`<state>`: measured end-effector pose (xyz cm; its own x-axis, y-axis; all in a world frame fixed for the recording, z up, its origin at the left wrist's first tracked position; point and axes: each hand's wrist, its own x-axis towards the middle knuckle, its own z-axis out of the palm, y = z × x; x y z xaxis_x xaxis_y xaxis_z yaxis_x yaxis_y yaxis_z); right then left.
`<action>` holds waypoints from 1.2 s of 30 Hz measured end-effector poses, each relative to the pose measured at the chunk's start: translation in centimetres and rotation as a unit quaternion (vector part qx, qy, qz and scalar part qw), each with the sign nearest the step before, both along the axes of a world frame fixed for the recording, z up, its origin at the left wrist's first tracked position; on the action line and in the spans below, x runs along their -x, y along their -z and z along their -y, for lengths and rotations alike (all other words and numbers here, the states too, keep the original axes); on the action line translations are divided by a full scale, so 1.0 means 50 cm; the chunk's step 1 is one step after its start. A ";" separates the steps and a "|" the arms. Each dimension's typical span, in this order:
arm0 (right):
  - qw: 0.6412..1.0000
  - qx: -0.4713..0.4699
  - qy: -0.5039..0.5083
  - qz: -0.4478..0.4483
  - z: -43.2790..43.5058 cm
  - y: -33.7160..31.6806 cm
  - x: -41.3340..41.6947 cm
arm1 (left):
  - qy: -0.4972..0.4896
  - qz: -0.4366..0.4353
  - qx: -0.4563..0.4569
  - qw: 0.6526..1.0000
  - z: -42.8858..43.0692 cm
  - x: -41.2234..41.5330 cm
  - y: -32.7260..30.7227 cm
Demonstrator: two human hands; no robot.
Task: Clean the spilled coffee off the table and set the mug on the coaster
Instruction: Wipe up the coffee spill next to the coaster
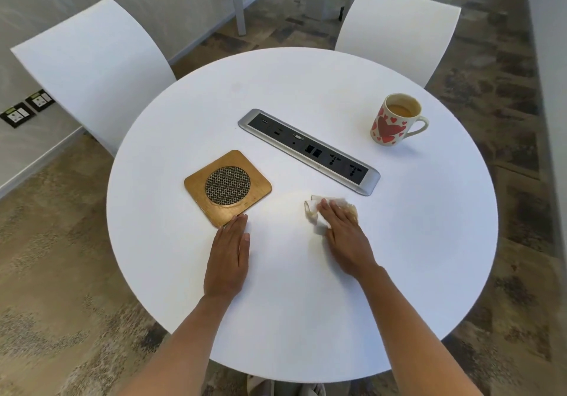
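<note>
A round white table [414, 257] fills the view. My right hand [343, 236] presses flat on a crumpled, coffee-stained paper tissue [313, 211] near the table's middle. A faint pale smear of coffee [291, 199] shows on the table just left of the tissue. My left hand [228, 257] lies flat on the table, fingers together, fingertips touching the near corner of a square wooden coaster [227, 187] with a round mesh centre. A white mug with red hearts [395, 119], holding milky coffee, stands upright at the far right, its handle pointing right.
A long silver power and data socket strip [310, 150] is set into the table between the coaster and the mug. Two white chairs [92, 70] [399, 30] stand at the far left and far right. Wall sockets [27, 107] sit low on the left wall.
</note>
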<state>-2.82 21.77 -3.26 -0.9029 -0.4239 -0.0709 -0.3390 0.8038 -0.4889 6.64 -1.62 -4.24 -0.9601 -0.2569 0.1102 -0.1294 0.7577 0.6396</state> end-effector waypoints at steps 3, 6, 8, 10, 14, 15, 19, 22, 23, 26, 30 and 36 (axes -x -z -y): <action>0.997 0.027 0.063 0.023 0.012 -0.007 -0.054 | 0.001 -0.001 -0.007 1.000 0.000 0.000 0.001; 0.996 0.046 0.073 0.039 0.037 -0.010 -0.121 | 0.000 0.001 -0.027 1.000 0.001 0.000 0.001; 0.994 0.065 0.064 0.053 0.057 -0.012 -0.161 | 0.003 -0.004 -0.040 0.999 0.000 0.000 -0.001; 0.985 0.117 0.082 0.095 0.078 -0.022 -0.193 | 0.009 -0.012 -0.054 0.998 -0.005 -0.002 -0.003; 0.837 0.392 0.195 0.327 0.111 -0.077 -0.231 | -0.008 -0.005 -0.214 0.977 -0.049 -0.015 -0.027; 0.785 0.452 0.217 0.365 0.116 -0.081 -0.228 | -0.019 0.002 -0.267 0.963 -0.064 -0.016 -0.038; 0.536 0.659 0.298 0.435 0.116 -0.108 -0.188 | -0.070 0.014 -0.445 0.892 -0.106 -0.012 -0.078; 0.474 0.705 0.302 0.433 0.107 -0.124 -0.160 | -0.039 0.077 -0.521 0.849 -0.105 -0.004 -0.101; 0.479 0.704 0.299 0.430 0.104 -0.122 -0.155 | -0.025 0.104 -0.539 0.835 -0.103 -0.001 -0.107; 0.563 0.666 0.291 0.394 0.098 -0.122 -0.147 | -0.009 0.137 -0.570 0.810 -0.102 0.004 -0.121; 0.725 0.556 0.280 0.296 0.077 -0.116 -0.135 | -0.092 0.097 -0.578 0.805 -0.097 0.011 -0.125; 0.871 0.349 0.345 0.036 -0.029 -0.073 -0.093 | -0.157 -0.119 -0.222 0.955 -0.094 0.022 -0.126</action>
<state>1.86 23.20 0.39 -0.9636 0.2549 -0.0806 0.1586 0.3024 -0.9399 5.52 3.10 2.07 -0.7889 -0.6008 0.1295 -0.1160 0.3525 0.9286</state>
